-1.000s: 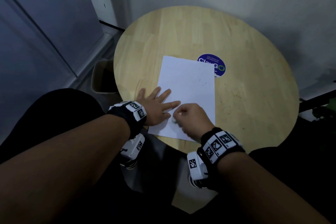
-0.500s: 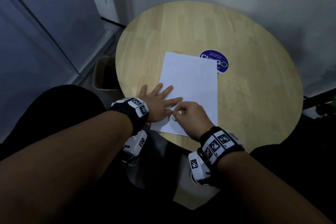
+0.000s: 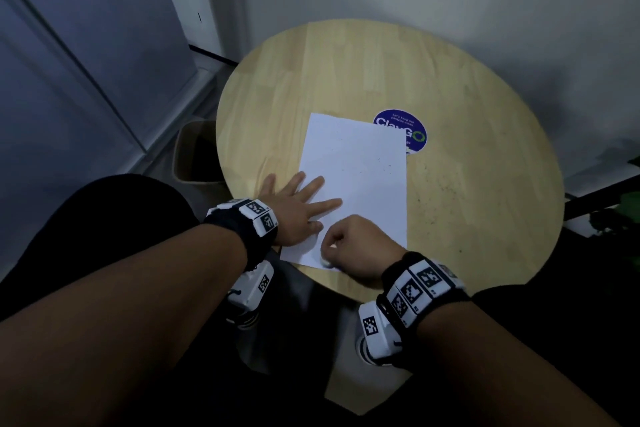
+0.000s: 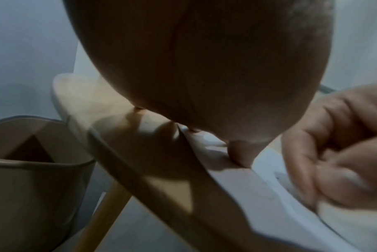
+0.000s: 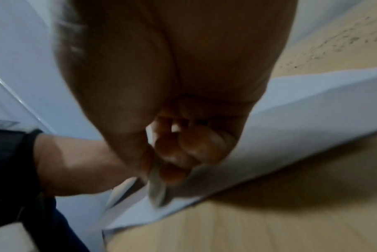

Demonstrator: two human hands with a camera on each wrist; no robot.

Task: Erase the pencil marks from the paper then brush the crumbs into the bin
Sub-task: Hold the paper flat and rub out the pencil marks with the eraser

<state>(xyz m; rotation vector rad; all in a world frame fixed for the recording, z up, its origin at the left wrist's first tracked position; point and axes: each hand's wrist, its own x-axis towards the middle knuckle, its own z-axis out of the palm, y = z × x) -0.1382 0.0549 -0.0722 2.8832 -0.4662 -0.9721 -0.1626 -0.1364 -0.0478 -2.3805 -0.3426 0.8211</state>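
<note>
A white sheet of paper (image 3: pixel 356 180) lies on the round wooden table (image 3: pixel 478 184), with dark specks scattered over its middle. My left hand (image 3: pixel 298 208) lies flat with spread fingers on the sheet's near left edge, pressing it down. My right hand (image 3: pixel 353 246) is curled at the sheet's near edge and pinches a small white eraser (image 3: pixel 326 264) against the paper. In the right wrist view the eraser (image 5: pixel 157 191) is a blurred pale block under the fingertips (image 5: pixel 174 153). The beige bin (image 3: pixel 194 152) stands on the floor left of the table, also close in the left wrist view, bin (image 4: pixel 32 170).
A round blue sticker (image 3: pixel 401 130) sits on the table, partly under the paper's far right corner. Dark crumbs dot the wood (image 3: pixel 443 187) right of the sheet. A grey wall runs behind the table, and a black bar (image 3: pixel 602 198) reaches in at the right.
My right hand has slid with the eraser toward the sheet's near edge. The left hand stays flat on the paper. The head view has tilted slightly.
</note>
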